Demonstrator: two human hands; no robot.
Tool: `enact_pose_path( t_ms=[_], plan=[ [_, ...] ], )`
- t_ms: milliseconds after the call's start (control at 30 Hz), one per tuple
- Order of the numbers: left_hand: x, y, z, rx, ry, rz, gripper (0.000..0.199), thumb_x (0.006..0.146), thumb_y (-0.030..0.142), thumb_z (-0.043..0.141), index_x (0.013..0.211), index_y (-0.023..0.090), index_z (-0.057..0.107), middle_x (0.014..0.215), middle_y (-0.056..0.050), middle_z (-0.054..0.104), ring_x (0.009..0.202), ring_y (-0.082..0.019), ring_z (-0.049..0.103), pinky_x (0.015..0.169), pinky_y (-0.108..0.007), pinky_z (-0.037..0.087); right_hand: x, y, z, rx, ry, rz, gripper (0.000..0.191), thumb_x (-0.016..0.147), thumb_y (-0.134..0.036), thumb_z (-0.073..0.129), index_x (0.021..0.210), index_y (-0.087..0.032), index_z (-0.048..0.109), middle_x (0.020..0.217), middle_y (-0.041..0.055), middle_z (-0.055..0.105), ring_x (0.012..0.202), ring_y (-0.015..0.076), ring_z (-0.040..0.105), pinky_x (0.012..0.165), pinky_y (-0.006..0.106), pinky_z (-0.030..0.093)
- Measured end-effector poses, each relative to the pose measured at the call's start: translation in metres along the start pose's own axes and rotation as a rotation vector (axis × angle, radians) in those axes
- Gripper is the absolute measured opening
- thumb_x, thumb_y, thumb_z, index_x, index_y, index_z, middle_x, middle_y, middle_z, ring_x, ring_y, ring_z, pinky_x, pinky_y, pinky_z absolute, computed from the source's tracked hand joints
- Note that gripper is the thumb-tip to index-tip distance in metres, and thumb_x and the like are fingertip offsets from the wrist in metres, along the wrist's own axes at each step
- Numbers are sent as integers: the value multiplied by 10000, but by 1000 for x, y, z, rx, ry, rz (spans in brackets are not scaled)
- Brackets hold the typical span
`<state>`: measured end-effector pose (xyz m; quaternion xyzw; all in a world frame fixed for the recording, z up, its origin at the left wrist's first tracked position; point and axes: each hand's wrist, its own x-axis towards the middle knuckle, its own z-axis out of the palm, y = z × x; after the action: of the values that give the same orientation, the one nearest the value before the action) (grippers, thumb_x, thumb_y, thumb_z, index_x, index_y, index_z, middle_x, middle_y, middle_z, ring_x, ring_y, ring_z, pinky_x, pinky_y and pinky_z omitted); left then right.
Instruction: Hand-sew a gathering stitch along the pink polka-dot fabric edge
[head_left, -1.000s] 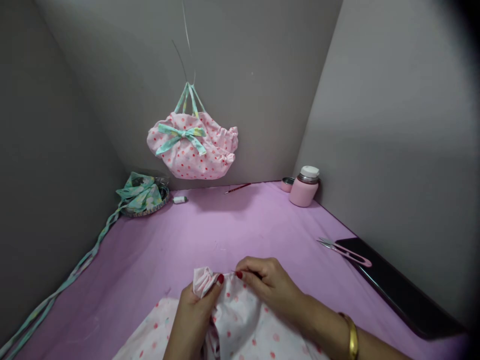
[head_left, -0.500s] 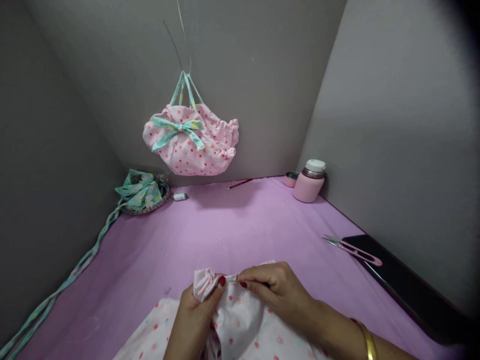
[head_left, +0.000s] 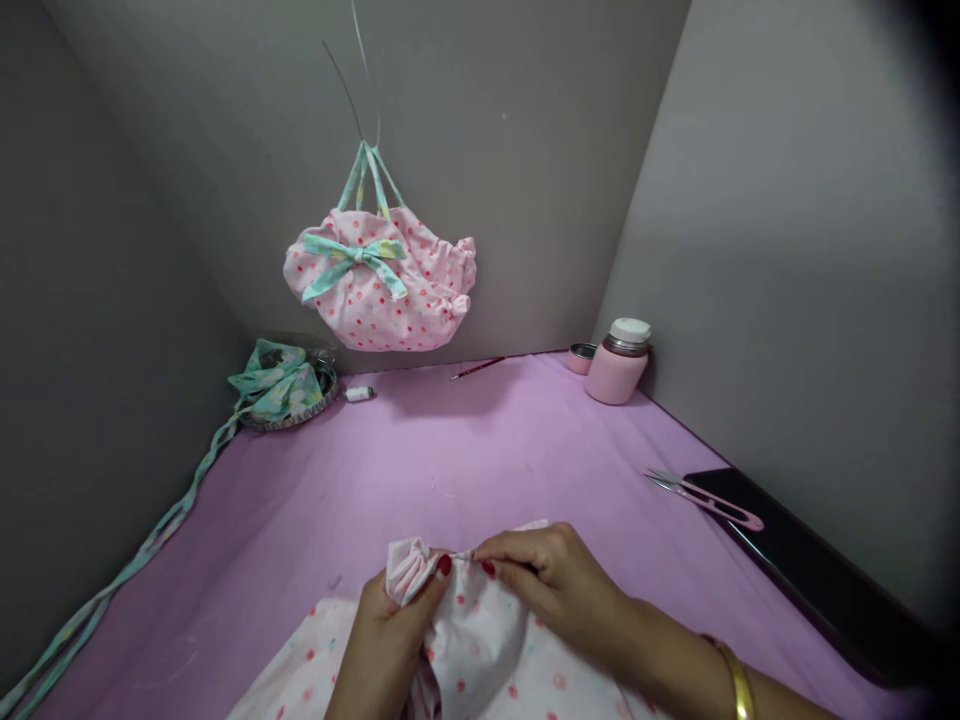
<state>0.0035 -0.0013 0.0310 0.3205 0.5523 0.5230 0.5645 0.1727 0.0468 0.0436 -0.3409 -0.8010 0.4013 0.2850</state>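
A pale pink fabric with red dots (head_left: 480, 640) lies bunched at the bottom centre, its upper edge lifted between both hands. My left hand (head_left: 401, 625) pinches a gathered fold of it, with the thumb pressed on top. Just to the right, my right hand (head_left: 551, 575) has thumb and forefinger closed at the same edge. A thin, needle-like shape seems to run along the edge between the fingertips, too small to tell clearly.
A dotted garment with a green bow (head_left: 390, 290) hangs at the back. Green cloth fills a basket (head_left: 300, 415); near it lies a spool (head_left: 359, 394). At right are a pink jar (head_left: 617, 372), thread snips (head_left: 720, 503) and a black flat object (head_left: 817, 590).
The fabric edge between the fingertips is slightly more gathered, and the fingertips of my right hand have shifted slightly. Both hands keep their hold.
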Motion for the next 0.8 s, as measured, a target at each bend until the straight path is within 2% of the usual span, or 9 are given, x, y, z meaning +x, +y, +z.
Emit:
enact_pose_path(
  t_ms=[67,167,267,333,367,433,500,800],
  plan=[
    [0,0,0,-3,-16,-25,286,616,421,725,661,150,643,638,-44,605,641,-199,547,616,-268,433,1,0,-1,-42,18,33,211,860,-201,489,929,-222,688,740,-8,681,639,101,585,622,206,411],
    [-1,0,-1,-11,-42,-44,279,631,406,725,695,146,647,653,-39,593,654,-188,532,628,-266,426,1,2,-2,-73,17,81,270,830,-207,512,1063,-211,648,522,-51,523,457,72,409,480,195,320],
    [-1,0,-1,-31,-67,-46,283,636,410,724,669,146,629,645,-31,573,639,-178,515,618,-261,417,0,5,-3,-3,-52,113,418,800,-151,512,1208,-220,565,504,-68,458,432,61,317,432,182,259],
    [-1,0,-2,-36,-79,-40,294,644,425,715,646,151,609,630,-24,558,625,-173,503,605,-259,409,0,5,-3,63,-96,131,423,805,-145,500,1217,-219,561,556,-48,534,449,65,364,433,176,280],
    [-2,0,-2,-31,-84,-31,296,651,429,709,641,152,605,629,-23,555,626,-172,500,608,-260,407,0,4,-4,97,-117,124,401,819,-149,486,1203,-222,574,623,-27,594,491,75,431,459,176,323],
    [-2,1,-2,-3,-93,-5,287,662,421,702,642,150,611,637,-25,555,637,-171,498,621,-260,405,0,1,-5,156,-151,76,356,845,-153,457,1157,-232,612,813,12,673,663,112,561,578,194,416],
    [-2,1,-2,35,-96,9,269,665,399,702,639,147,612,647,-28,557,636,-166,492,620,-256,402,0,-2,-6,176,-164,32,342,857,-144,443,1128,-236,631,926,23,685,809,139,600,696,220,446],
    [2,-7,-4,177,2,65,282,673,410,687,643,146,589,636,-11,511,615,-146,436,564,-225,379,1,-1,-6,66,-127,-2,356,830,-80,456,1076,-241,656,918,0,698,799,123,623,712,209,434]
  ],
)
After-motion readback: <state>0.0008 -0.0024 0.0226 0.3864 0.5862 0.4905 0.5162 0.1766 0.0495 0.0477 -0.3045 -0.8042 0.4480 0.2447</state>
